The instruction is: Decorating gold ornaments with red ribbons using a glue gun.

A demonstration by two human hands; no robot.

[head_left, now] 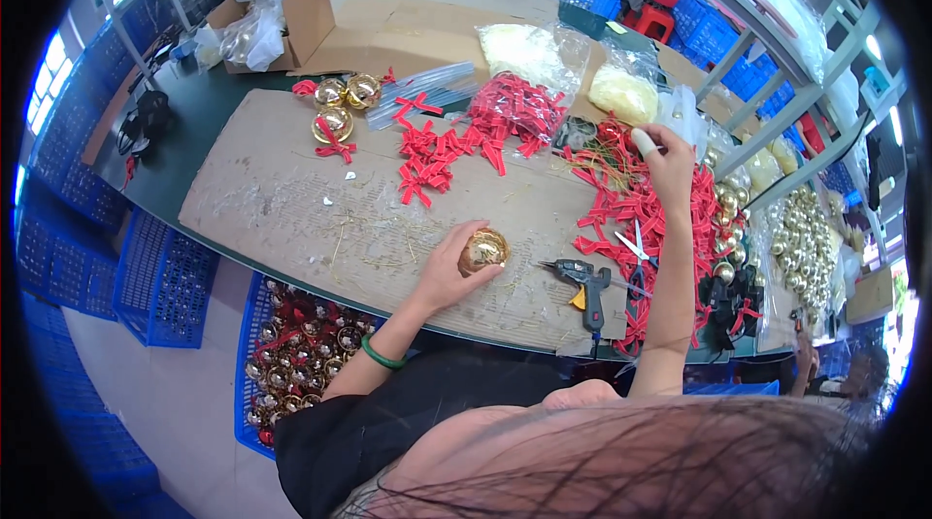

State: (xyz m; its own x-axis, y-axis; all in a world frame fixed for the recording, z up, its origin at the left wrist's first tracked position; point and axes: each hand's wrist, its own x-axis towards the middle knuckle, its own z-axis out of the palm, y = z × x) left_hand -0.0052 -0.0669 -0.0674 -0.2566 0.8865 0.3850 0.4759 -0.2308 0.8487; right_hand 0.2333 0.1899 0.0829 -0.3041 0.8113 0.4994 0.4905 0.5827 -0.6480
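My left hand (449, 269) is curled around a shiny gold bauble (485, 252), keeping it on the worn cardboard sheet (262, 189). At the right my right hand (670, 165) reaches over a heap of red ribbon bows (621, 203). A whitish cover (643, 141) is on one of its fingers. Those fingers are bent together beside thin golden strings (607, 172); whatever they pinch is too small to tell. Between the hands lies a grey glue gun (582, 281) with a yellow trigger. Open scissors (636, 252) rest on the ribbons.
Three finished gold baubles (333, 124) with red bows sit at the back left. More red bows (427, 155) lie mid-table, near a ribbon-filled bag (519, 111). Small gold balls (806, 247) pile up at the right. A blue crate (252, 325) of baubles stands below the table edge.
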